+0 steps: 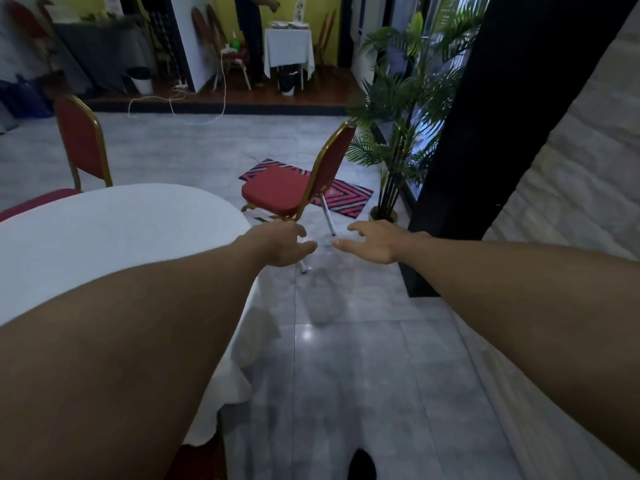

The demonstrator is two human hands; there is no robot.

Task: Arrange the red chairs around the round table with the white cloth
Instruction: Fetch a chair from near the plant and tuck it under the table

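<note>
The round table with the white cloth [104, 230] fills the left of the view. A red chair with a gold frame [277, 192] stands just beyond its right edge, seat toward the table, back to the right. Both my arms stretch out toward it. My left hand [280, 245] is open, fingers apart, right below the seat's front corner; contact with the frame cannot be told. My right hand [374, 242] is open and apart from the chair, near its rear leg. A second red chair [83, 140] stands at the table's far left side.
A potted palm [398, 133] and a black pillar [512, 116] stand to the right. A striped red mat [346, 199] lies behind the chair. A loose white cord [207, 109] trails off a raised wooden platform, where a person [252, 36] stands by a small covered table [289, 50].
</note>
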